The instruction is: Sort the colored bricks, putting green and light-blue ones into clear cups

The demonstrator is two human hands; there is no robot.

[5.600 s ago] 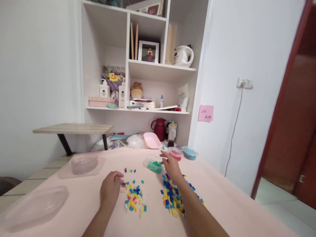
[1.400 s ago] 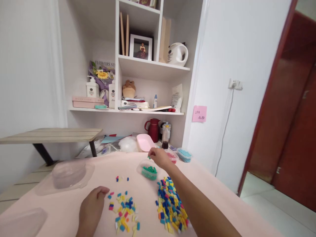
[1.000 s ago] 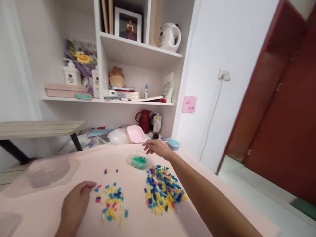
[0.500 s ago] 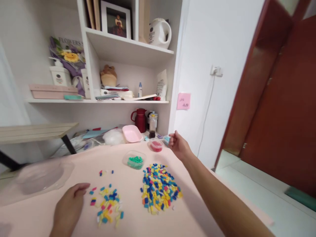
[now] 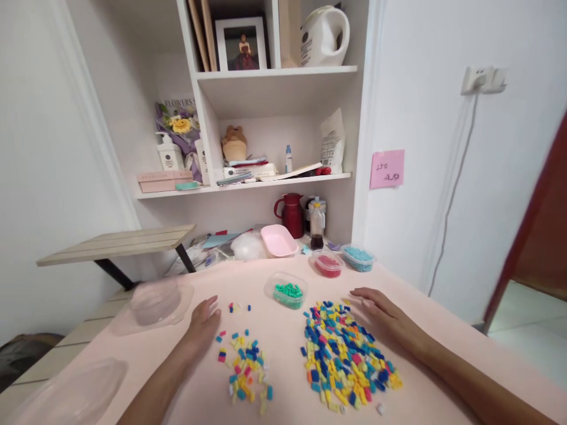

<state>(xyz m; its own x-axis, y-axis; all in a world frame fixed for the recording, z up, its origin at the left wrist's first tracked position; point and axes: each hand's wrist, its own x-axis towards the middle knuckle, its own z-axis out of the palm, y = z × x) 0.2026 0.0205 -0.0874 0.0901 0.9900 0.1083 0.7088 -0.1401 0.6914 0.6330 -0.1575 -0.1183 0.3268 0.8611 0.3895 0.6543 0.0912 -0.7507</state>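
My left hand (image 5: 202, 323) lies flat and open on the pink table (image 5: 283, 401), just left of a small pile of coloured blocks (image 5: 245, 367). My right hand (image 5: 384, 314) rests open on the table at the upper right edge of the big pile of coloured blocks (image 5: 346, 355). Beyond the piles stand three clear tubs: one with green blocks (image 5: 287, 291), one with red blocks (image 5: 328, 263) and one with light blue blocks (image 5: 358, 257). A few loose blocks (image 5: 238, 307) lie near my left fingertips.
A clear plastic bowl (image 5: 154, 301) sits on a lid at the left, another clear lid (image 5: 71, 394) at the near left corner. A pink dish (image 5: 278, 241), red jug (image 5: 292, 215) and bottle (image 5: 316, 225) stand at the back under the white shelves (image 5: 248, 184).
My right hand has come back from the tubs at the far right and now lies flat by the big pile. My left hand has flattened. The view has swung back left.
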